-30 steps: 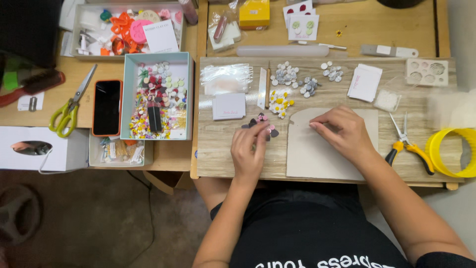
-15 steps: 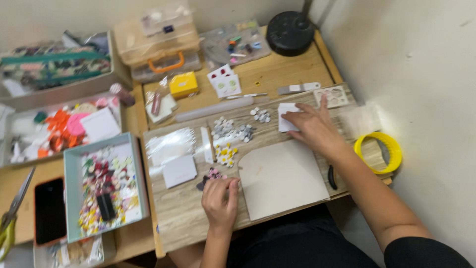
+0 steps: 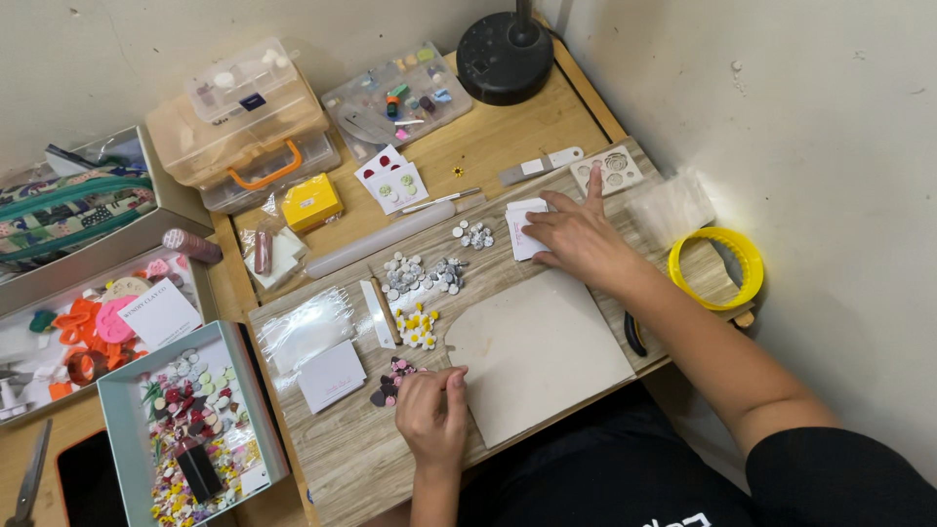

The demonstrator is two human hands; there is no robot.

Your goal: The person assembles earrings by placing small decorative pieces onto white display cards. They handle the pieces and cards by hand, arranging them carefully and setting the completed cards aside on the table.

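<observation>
My left hand (image 3: 432, 410) rests low on the wood-grain board (image 3: 342, 459), fingers curled together. It touches the near-left edge of a grey clay sheet (image 3: 547, 351), right beside a cluster of small pink and dark pieces (image 3: 390, 379). Nothing shows inside its fingers. My right hand (image 3: 578, 239) lies flat and spread on a small stack of white cards (image 3: 520, 226) at the far side of the board. Its index finger points at a white mould (image 3: 610, 173).
Small grey discs (image 3: 429, 275) and yellow-white flowers (image 3: 420, 327) lie mid-board. A yellow ring (image 3: 717, 268) and pliers (image 3: 634, 334) sit at the right, near the wall. A teal tray of beads (image 3: 117, 390), clear organiser boxes (image 3: 244, 127) and a black lamp base (image 3: 503, 57) are also here.
My right hand left the grey sheet and reached far right onto the white cards. My left hand stayed by the pink pieces. The view swung toward the wall.
</observation>
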